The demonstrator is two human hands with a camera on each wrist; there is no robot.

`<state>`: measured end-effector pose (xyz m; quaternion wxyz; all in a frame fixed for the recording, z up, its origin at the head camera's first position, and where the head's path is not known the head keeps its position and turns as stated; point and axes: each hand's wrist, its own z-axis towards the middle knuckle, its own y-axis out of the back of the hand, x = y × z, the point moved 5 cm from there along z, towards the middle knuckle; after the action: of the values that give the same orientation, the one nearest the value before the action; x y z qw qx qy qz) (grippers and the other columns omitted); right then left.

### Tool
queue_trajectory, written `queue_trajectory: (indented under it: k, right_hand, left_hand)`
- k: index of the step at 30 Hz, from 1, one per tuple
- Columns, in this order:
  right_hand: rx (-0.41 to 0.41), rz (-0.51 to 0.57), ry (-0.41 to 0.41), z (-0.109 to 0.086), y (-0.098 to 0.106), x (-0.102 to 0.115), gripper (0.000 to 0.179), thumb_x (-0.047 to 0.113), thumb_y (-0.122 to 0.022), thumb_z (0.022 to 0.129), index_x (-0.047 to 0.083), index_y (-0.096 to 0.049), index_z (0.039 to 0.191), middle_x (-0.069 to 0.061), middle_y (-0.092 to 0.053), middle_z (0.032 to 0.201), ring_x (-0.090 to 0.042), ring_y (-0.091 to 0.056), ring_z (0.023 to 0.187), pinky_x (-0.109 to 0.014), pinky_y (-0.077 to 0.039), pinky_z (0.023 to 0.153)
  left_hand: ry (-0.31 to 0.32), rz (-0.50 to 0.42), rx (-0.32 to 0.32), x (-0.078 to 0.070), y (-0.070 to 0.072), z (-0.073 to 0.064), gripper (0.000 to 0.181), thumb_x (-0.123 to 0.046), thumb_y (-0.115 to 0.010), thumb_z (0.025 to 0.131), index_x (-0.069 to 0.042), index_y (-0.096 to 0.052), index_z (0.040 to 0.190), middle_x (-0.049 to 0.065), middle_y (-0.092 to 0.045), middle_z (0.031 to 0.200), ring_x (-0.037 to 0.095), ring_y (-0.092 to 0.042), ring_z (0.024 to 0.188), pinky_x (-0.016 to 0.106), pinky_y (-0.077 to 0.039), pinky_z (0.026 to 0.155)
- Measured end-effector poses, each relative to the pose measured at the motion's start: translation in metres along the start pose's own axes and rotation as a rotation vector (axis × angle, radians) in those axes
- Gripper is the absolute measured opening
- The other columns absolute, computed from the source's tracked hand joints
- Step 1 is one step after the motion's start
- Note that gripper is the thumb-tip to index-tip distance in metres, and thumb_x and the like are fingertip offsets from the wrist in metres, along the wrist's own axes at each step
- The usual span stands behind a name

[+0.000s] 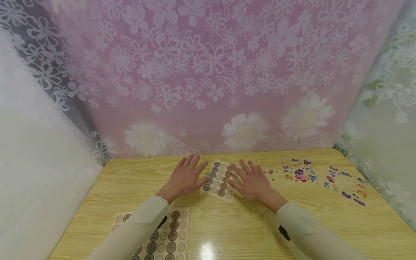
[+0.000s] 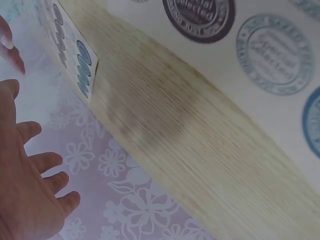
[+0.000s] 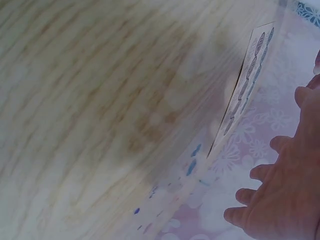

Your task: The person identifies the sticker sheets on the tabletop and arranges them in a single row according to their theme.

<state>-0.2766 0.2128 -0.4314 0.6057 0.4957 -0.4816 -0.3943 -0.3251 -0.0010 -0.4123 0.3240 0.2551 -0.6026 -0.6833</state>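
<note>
A small sheet of round stickers (image 1: 218, 178), printed with dark blue, brown and pale seals, lies slightly turned near the table's back edge. My left hand (image 1: 186, 177) is spread at its left side, thumb pointing toward the sheet's edge. On the other side my right hand (image 1: 255, 181) is spread too, its thumb and index finger overlapping the sheet's right edge in the head view. In the left wrist view, the left hand (image 2: 30, 185) shows straight, parted fingers with nothing in them. The right hand (image 3: 285, 195) looks likewise in the right wrist view.
Larger sticker sheets (image 1: 177, 234) lie at the front left, partly under the left forearm. Small colourful pieces (image 1: 300, 175) are scattered at the back right, with another group (image 1: 346, 184) farther right. Floral cloth (image 1: 195, 90) hangs behind the wooden table (image 1: 247, 231) and at both sides.
</note>
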Motion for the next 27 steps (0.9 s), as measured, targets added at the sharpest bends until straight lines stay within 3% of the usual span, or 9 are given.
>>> queue_trajectory:
  k: [3, 7, 13, 21, 27]
  right_hand:
    - [0.000, 0.043, 0.004, 0.004, -0.002, -0.004, 0.069, 0.055, -0.040, 0.098, 0.017, -0.025, 0.153, -0.020, -0.017, 0.155, -0.044, -0.013, 0.140, -0.060, -0.012, 0.109]
    - [0.000, 0.186, -0.005, 0.009, -0.004, -0.010, 0.071, 0.051, -0.042, 0.099, 0.014, -0.019, 0.154, -0.024, -0.016, 0.154, -0.046, -0.013, 0.138, -0.060, -0.013, 0.108]
    - [-0.002, 0.351, -0.066, 0.014, -0.006, -0.015, 0.081, 0.063, -0.040, 0.095, 0.016, -0.014, 0.155, -0.024, -0.013, 0.154, -0.048, -0.011, 0.138, -0.065, -0.014, 0.105]
    - [-0.053, 0.539, -0.085, 0.022, -0.006, -0.019, 0.075, 0.047, -0.050, 0.098, 0.010, -0.016, 0.154, -0.022, -0.020, 0.153, -0.044, -0.018, 0.138, -0.064, -0.019, 0.105]
    - [-0.055, 0.614, -0.159, 0.026, -0.008, -0.023, 0.081, 0.051, -0.053, 0.094, 0.008, -0.019, 0.153, -0.021, -0.023, 0.153, -0.042, -0.023, 0.137, -0.061, -0.024, 0.104]
  left_hand:
    - [0.004, -0.001, 0.016, 0.000, -0.004, 0.008, 0.061, -0.058, -0.034, 0.098, -0.023, -0.038, 0.148, 0.011, -0.032, 0.151, 0.032, -0.025, 0.139, 0.049, -0.023, 0.109]
    - [-0.001, -0.030, 0.028, -0.001, -0.006, 0.016, 0.061, -0.057, -0.035, 0.098, -0.022, -0.038, 0.148, 0.013, -0.032, 0.150, 0.032, -0.025, 0.139, 0.050, -0.024, 0.109]
    - [-0.008, -0.108, 0.032, -0.003, -0.010, 0.027, 0.058, -0.051, -0.038, 0.100, -0.019, -0.039, 0.148, 0.015, -0.033, 0.149, 0.035, -0.028, 0.137, 0.052, -0.028, 0.106]
    - [0.032, -0.240, 0.070, -0.002, -0.023, 0.043, 0.058, -0.050, -0.037, 0.101, -0.019, -0.033, 0.150, 0.012, -0.032, 0.150, 0.033, -0.030, 0.136, 0.054, -0.033, 0.102]
    - [0.054, -0.423, 0.067, 0.002, -0.029, 0.053, 0.058, -0.042, -0.044, 0.101, -0.013, -0.032, 0.150, 0.010, -0.036, 0.149, 0.033, -0.033, 0.135, 0.051, -0.031, 0.105]
